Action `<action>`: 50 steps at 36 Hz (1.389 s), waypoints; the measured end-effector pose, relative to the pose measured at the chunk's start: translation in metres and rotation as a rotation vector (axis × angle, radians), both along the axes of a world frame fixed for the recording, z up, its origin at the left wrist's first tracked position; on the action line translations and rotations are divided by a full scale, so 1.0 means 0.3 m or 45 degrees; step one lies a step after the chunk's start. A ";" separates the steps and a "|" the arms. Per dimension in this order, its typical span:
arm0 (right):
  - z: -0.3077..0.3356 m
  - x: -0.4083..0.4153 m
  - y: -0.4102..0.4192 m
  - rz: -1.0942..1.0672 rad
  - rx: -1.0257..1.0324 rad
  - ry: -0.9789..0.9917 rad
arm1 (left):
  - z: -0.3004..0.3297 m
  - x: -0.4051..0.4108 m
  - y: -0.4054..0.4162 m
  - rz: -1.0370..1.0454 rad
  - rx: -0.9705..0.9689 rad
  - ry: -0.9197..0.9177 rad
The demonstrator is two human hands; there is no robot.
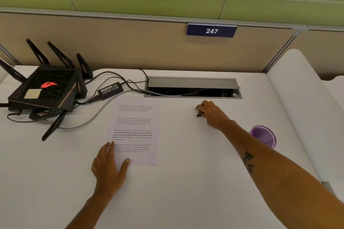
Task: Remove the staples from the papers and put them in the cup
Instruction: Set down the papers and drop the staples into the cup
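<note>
White printed papers (pixel 136 126) lie flat on the white desk, left of centre. My left hand (pixel 108 165) rests on their lower left corner, fingers spread and pressing down. My right hand (pixel 209 112) reaches far across the desk to the right of the papers, its fingers closed around a small black staple remover (pixel 198 112) that touches the desk. A purple cup (pixel 264 135) stands upright at the right, beside my right forearm. No staples can be made out on the papers.
A black router (pixel 46 89) with antennas sits at the far left, with a power adapter (pixel 110 90) and cables running to an open cable hatch (pixel 193 87) at the back. A beige partition with a "247" sign (pixel 211 30) closes the rear.
</note>
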State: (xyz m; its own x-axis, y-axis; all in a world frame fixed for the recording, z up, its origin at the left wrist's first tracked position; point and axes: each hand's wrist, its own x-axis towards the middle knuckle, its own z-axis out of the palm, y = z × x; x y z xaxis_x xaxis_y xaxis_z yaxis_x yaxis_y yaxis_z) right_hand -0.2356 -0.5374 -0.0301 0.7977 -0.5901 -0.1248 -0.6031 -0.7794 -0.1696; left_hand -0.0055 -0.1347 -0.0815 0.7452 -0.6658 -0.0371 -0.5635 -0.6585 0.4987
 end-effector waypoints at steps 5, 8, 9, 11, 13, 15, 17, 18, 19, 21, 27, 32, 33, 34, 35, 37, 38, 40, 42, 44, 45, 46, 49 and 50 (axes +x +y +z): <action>0.000 -0.015 -0.009 0.025 0.009 0.002 | -0.001 -0.034 -0.002 -0.018 -0.018 -0.025; -0.008 -0.021 -0.017 0.014 0.014 -0.007 | -0.004 -0.056 -0.003 -0.039 -0.028 -0.037; -0.009 -0.024 -0.017 0.003 0.019 -0.006 | -0.005 -0.065 -0.003 -0.048 -0.029 -0.038; -0.011 -0.030 -0.006 -0.066 0.054 -0.019 | -0.007 -0.085 -0.002 -0.075 -0.033 -0.046; -0.011 -0.039 0.024 -0.201 0.116 -0.090 | -0.006 -0.114 -0.001 -0.117 -0.035 -0.069; -0.014 -0.051 0.068 -0.318 0.140 -0.175 | -0.004 -0.146 0.003 -0.171 -0.024 -0.105; -0.023 -0.075 0.120 -0.368 0.062 -0.202 | -0.005 -0.181 0.007 -0.230 -0.012 -0.136; -0.030 -0.089 0.148 -0.379 0.012 -0.207 | -0.005 -0.199 0.007 -0.255 -0.009 -0.148; -0.036 -0.105 0.177 -0.382 -0.039 -0.209 | -0.006 -0.216 0.005 -0.276 -0.006 -0.156; -0.047 -0.140 0.236 -0.354 -0.142 -0.189 | -0.008 -0.252 -0.004 -0.318 0.006 -0.163; -0.039 -0.247 0.380 -0.307 -0.267 -0.093 | -0.005 -0.367 -0.081 -0.465 0.016 -0.152; -0.020 -0.346 0.465 -0.317 -0.250 -0.127 | 0.013 -0.455 -0.179 -0.564 0.018 -0.127; -0.015 -0.366 0.482 -0.325 -0.241 -0.132 | 0.018 -0.473 -0.198 -0.587 0.015 -0.131; -0.010 -0.386 0.498 -0.337 -0.232 -0.136 | 0.021 -0.489 -0.216 -0.611 0.011 -0.136; -0.005 -0.406 0.514 -0.350 -0.222 -0.141 | 0.024 -0.505 -0.234 -0.635 0.008 -0.141; 0.001 -0.448 0.542 -0.373 -0.200 -0.161 | 0.030 -0.536 -0.268 -0.681 0.014 -0.149; 0.003 -0.470 0.554 -0.383 -0.191 -0.170 | 0.033 -0.551 -0.283 -0.705 0.019 -0.156; 0.006 -0.515 0.577 -0.400 -0.176 -0.175 | 0.038 -0.581 -0.312 -0.757 0.022 -0.171; 0.003 -0.559 0.597 -0.422 -0.154 -0.176 | 0.045 -0.608 -0.336 -0.805 0.014 -0.172; 0.001 -0.606 0.615 -0.452 -0.129 -0.174 | 0.052 -0.635 -0.356 -0.846 0.013 -0.175; 0.000 -0.630 0.623 -0.465 -0.122 -0.169 | 0.053 -0.647 -0.365 -0.866 0.019 -0.180; 0.001 -0.654 0.629 -0.477 -0.125 -0.167 | 0.053 -0.659 -0.374 -0.885 0.027 -0.182; 0.000 -0.724 0.639 -0.529 -0.140 -0.195 | 0.042 -0.686 -0.396 -0.934 0.036 -0.187; -0.002 -0.746 0.639 -0.550 -0.138 -0.202 | 0.037 -0.692 -0.402 -0.950 0.044 -0.189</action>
State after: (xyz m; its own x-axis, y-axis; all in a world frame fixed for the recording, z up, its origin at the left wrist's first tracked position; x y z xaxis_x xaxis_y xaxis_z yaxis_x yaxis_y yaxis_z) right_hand -0.4594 -0.3458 -0.0307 0.4802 -0.8751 0.0594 -0.8495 -0.4809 -0.2172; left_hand -0.2130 -0.2553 -0.0705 0.0968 -0.9953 -0.0014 -0.9249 -0.0904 0.3692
